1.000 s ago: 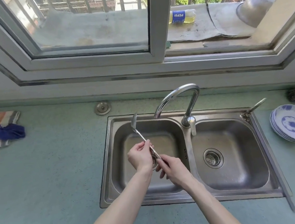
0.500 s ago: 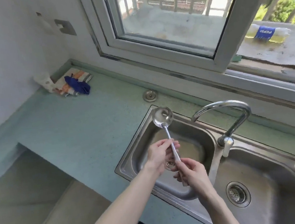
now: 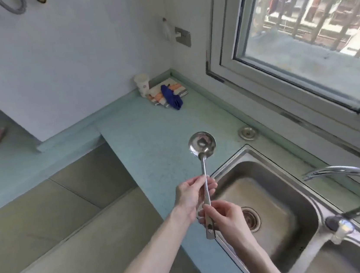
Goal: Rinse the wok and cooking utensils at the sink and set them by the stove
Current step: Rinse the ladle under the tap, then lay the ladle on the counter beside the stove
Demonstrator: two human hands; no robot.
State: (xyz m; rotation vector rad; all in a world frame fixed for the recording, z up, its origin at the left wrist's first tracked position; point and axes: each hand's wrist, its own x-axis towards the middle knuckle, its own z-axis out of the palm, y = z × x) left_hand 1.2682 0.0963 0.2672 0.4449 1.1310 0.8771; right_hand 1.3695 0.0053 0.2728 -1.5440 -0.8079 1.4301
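While the view has swung left since half a second ago, both hands keep hold of the ladle (image 3: 204,174): left hand (image 3: 190,197) pinches mid-handle, right hand (image 3: 224,218) grips near the end. Its bowl, at twelve o'clock from the hands, now hangs over the bench (image 3: 152,144) instead of the sink (image 3: 273,204), which lies at three o'clock.
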